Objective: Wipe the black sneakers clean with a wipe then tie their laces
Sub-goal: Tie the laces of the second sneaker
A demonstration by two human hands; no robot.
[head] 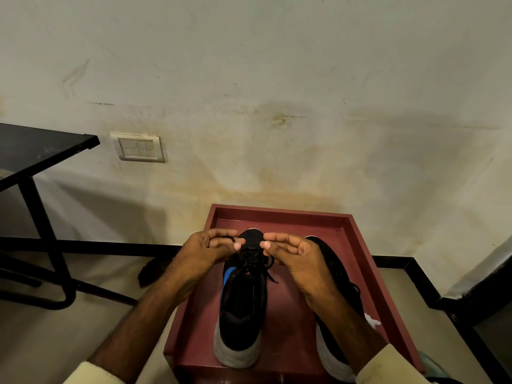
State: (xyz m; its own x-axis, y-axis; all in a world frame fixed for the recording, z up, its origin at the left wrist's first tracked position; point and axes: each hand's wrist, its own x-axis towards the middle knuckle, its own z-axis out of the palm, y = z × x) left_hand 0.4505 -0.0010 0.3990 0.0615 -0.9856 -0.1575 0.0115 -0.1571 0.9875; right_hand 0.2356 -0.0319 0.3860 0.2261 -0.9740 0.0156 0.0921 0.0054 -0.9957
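Observation:
Two black sneakers with white soles stand side by side in a dark red tray (357, 239), toes toward the wall. The left sneaker (242, 306) has a blue stripe on its side and black laces (253, 259) crossing its top. My left hand (210, 249) pinches a lace end above the toe on the left side. On the right side my right hand (291, 254) pinches the other lace end. The right sneaker (336, 273) is largely hidden under my right forearm. A crumpled white wipe (372, 321) lies beside it at the tray's right wall.
The tray sits on a low stand against a stained cream wall with a switch plate (138, 148). A black metal table (36, 151) with its frame stands at the left. A dark object (152, 270) lies on the floor left of the tray.

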